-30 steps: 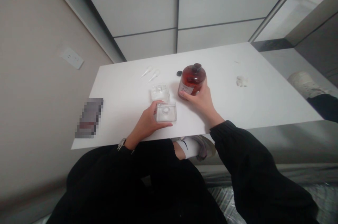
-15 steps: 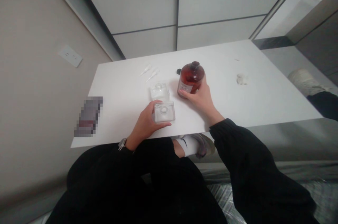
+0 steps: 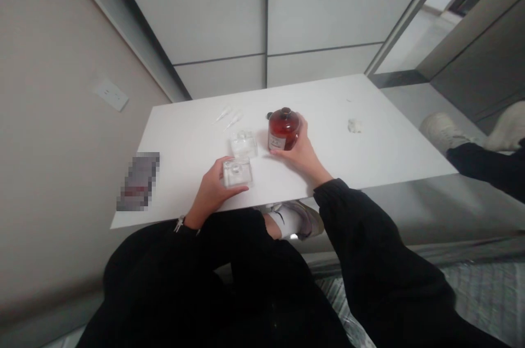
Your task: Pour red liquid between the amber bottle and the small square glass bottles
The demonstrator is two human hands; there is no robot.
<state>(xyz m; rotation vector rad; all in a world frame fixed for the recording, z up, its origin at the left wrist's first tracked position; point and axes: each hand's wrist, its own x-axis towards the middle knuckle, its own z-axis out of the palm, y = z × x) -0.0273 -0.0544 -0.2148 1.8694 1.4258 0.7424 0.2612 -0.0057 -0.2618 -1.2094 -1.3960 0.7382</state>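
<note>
Right fingers [image 3: 303, 125] around red-brown bottle [image 3: 284, 128], seemingly uncapped.

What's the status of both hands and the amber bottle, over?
Left hand holding near clear container. Right hand around amber bottle, upright, uncapped. Close by: black cap behind bottle, second clear container beyond the first.

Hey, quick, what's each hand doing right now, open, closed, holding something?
Left hand: closed around the nearer clear glass container.
Right hand: closed around the side of the reddish-brown bottle.
</note>
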